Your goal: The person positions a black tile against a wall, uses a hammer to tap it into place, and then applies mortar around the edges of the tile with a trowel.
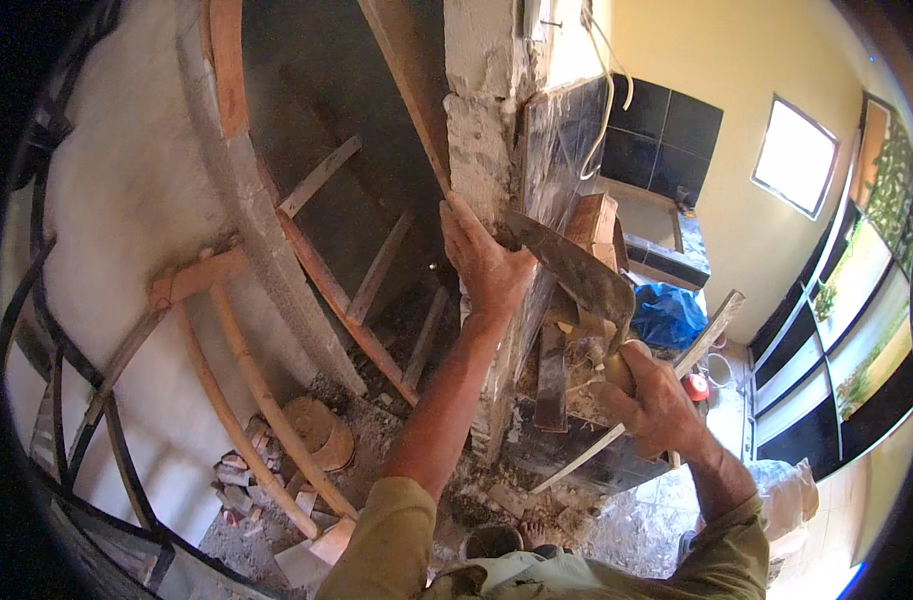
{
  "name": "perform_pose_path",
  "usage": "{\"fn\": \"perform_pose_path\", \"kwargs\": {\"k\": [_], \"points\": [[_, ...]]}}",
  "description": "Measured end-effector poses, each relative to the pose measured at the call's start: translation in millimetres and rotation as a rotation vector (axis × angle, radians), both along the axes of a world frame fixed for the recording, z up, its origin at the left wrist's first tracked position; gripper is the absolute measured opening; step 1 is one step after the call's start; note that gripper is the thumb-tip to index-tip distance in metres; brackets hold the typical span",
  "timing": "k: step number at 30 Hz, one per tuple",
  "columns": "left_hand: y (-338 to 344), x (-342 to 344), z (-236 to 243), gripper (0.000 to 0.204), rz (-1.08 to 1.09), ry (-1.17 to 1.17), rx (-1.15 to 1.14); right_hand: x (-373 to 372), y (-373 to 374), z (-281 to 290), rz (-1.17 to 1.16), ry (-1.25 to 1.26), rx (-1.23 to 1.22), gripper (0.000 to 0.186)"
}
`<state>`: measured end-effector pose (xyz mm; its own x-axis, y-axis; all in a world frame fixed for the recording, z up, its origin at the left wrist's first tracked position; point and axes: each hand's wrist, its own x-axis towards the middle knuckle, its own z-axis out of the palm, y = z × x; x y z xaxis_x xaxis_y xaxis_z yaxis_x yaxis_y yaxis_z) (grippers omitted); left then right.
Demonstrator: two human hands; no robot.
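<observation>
My left hand (485, 262) rests against the rough end of a wall (485, 150), fingers stretched upward and thumb out to the right. Its fingertips meet the lower end of a long wooden board (412, 85) that slants down along the wall. In my right hand (662, 405) is a trowel (585, 275), gripped by the handle. The trowel's dusty metal blade points up and left, its tip near the wall edge just right of my left hand. Whether the tip touches the wall, I cannot tell.
Left, a ladder-like wooden frame (322, 262) stands in a dark opening; poles (267, 450) lean nearby above broken bricks (239, 478). At right are a blue plastic bag (667, 318), a slanting wooden strip (710, 330) and a counter basin (649, 222). Loose cables (609, 100) hang above.
</observation>
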<state>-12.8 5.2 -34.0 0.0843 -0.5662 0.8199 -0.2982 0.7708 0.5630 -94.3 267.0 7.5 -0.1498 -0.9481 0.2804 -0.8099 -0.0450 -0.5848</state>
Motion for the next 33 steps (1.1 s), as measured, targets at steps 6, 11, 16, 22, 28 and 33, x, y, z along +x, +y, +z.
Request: {"fn": "perform_pose_path", "kwargs": {"k": [6,11,16,22,28,33], "points": [[4.6,-2.5,7.2,0.115,-0.011,0.058,-0.002,-12.2,-11.8,45.3,0.008,0.037,0.102,0.031],[4.4,6.6,11.2,0.115,-0.003,0.049,0.046,-1.1,-16.2,94.5,-0.087,-0.013,0.274,0.027],[3.7,2.7,9.9,0.114,0.015,0.042,0.056,-5.0,-11.0,119.2,-0.105,0.022,0.216,0.017],[8.4,-0.7,11.5,0.114,0.032,0.05,0.043,-3.0,-2.0,146.4,-0.124,-0.021,0.165,0.02],[8.2,-1.7,10.7,0.116,0.022,0.031,0.07,-22.4,13.2,146.8,-0.248,0.156,-0.085,0.022],[7.2,4.5,31.5,0.116,0.038,0.065,0.024,-66.5,-2.9,118.5,-0.097,0.444,-0.383,0.025]]}}
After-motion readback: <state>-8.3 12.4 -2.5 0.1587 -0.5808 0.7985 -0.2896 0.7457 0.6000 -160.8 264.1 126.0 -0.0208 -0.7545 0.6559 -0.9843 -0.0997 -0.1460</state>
